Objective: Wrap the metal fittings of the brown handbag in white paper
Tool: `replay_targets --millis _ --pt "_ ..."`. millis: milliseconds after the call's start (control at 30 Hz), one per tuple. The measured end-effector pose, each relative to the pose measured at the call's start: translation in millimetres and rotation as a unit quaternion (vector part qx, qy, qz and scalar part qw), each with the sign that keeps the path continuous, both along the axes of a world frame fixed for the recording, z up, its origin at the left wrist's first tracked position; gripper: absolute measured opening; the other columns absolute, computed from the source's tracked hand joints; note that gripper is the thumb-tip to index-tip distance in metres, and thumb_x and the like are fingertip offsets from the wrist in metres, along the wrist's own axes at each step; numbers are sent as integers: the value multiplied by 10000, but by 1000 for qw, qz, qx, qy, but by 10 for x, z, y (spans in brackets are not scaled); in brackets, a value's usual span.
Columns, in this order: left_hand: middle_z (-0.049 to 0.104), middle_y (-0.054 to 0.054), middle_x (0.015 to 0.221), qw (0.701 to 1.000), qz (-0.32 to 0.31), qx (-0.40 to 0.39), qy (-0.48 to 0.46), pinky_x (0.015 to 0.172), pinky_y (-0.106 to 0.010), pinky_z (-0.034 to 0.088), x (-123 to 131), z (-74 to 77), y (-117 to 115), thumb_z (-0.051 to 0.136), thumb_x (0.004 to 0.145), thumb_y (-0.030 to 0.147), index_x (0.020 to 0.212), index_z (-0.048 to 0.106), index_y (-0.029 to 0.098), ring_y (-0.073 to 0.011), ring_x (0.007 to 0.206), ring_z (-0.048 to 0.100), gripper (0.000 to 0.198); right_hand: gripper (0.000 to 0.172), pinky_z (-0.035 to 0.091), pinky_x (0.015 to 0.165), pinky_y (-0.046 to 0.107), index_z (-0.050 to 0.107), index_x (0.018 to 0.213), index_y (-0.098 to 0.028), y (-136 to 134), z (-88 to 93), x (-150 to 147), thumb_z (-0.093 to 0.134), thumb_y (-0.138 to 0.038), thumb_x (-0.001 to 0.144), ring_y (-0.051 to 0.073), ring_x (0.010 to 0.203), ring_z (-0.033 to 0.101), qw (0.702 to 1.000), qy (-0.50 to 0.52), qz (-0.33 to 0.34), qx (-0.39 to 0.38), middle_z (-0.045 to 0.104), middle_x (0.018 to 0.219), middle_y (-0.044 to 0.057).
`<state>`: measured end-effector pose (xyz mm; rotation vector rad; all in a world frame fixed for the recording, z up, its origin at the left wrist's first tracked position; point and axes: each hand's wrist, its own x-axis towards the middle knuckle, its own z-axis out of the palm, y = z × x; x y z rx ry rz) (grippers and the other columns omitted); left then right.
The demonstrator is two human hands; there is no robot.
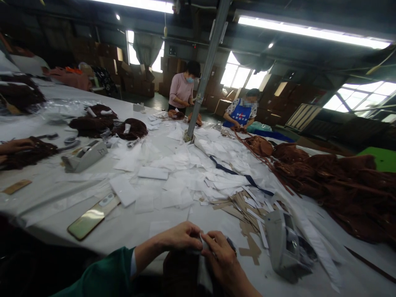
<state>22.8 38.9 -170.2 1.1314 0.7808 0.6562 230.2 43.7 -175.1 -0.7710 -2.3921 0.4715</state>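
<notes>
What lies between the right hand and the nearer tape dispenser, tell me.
In the head view, brown card pieces and a white strip lie between the right hand and that tape dispenser, plus a small dark object partly hidden by the hand.

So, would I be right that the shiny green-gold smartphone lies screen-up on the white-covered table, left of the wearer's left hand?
Not screen-up: in the head view, the green-gold smartphone lies back upward, camera lenses showing, on the white-covered table, left of the left hand.

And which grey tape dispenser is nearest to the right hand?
The grey tape dispenser beside the tan flat strips, nearest the right hand; another stands farther off, beyond the pale-green phone.
</notes>
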Motion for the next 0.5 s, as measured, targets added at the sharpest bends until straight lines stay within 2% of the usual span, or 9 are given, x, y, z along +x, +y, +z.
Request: replay_targets --millis 100,200,300,400,500 --pt "516 38 602 999 9 0 31 498 -215 292 -25 17 -1 656 670 302 732 634 140 -91 546 423 176 318 561 761 354 574 1200 -200 6 -17 -9 479 -150 901 228 895 606 1000 -4 3 27 601 987 107" --pt "471 37 551 996 44 -2 81 461 -224 268 -10 -3 34 537 729 312 644 588 146 -94 499 399 193 304 547 782 381 569 1179 -190 11 -1 -29 513 -136 885 241 908 592 999 -32 3 37 596 992 104" --pt "404 46 489 988 84 12 132 432 -236 220 56 -73 77 451 738 272 551 518 159 -87 449 343 229 327 527 800 380 553 1166 -190 11 61 -65 573 -109 850 240 915 580 997 -75 12 10 590 986 86" --pt "353 56 465 980 111 48 159 438 -244 189 129 -156 100 443 720 227 495 456 170 -81 458 307 233 312 502 801 369 555 1100 -195 22 147 -102 622 -92 813 233 908 565 993 -114 27 -16 589 966 66" --pt "330 59 469 975 130 67 167 447 -251 179 167 -202 106 428 724 214 483 409 178 -82 473 294 245 273 461 781 383 564 1041 -191 56 203 -127 637 -93 797 239 878 536 986 -161 39 0 585 940 62"
